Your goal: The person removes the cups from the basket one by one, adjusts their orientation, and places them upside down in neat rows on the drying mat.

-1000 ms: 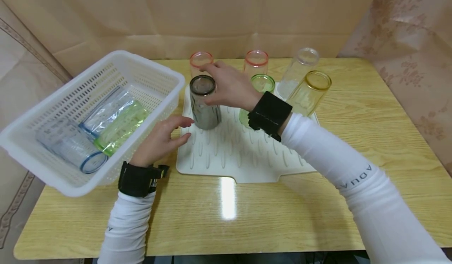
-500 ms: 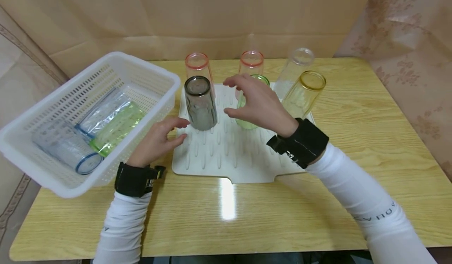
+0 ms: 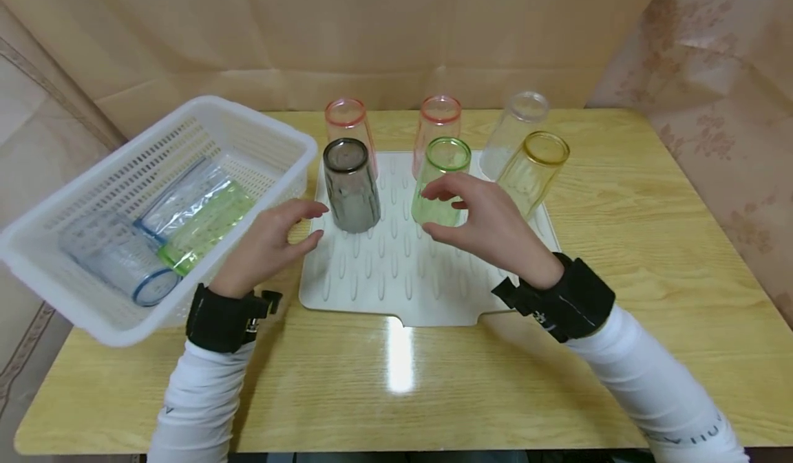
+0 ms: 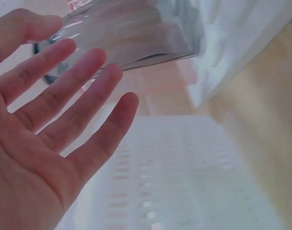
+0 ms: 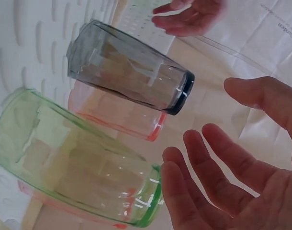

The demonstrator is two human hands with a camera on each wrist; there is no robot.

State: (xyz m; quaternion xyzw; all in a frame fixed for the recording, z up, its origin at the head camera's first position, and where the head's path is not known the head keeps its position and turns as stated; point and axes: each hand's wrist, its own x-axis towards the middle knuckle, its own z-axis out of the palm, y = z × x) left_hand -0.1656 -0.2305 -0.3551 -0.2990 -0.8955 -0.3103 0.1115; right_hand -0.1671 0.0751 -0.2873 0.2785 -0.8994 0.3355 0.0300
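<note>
A grey glass (image 3: 353,198) stands mouth down on a white ridged mat (image 3: 365,281). My left hand (image 3: 260,246) is just left of it, thumb and fingers spread and holding nothing; in the left wrist view the palm and the fingers (image 4: 81,76) are in front of the grey glass (image 4: 131,33). My right hand (image 3: 489,225) hovers at the near right side of a green glass (image 3: 446,160), fingers loosely bent with a gap to the thumb. In the right wrist view, its fingertips (image 5: 172,172) come close to the green glass's base (image 5: 153,201); contact cannot be made out.
Behind are two pink-rimmed glasses, the left one (image 3: 348,122) and the middle one (image 3: 438,124). A clear glass (image 3: 514,129) and a yellow glass (image 3: 535,170) are at the right. A white basket (image 3: 294,153) at left holds blue glasses (image 3: 127,260) and a green one (image 3: 207,225).
My right hand has left the grey glass and moved right and nearer, to the green glass. The left hand has shifted slightly left. The glasses stay in place.
</note>
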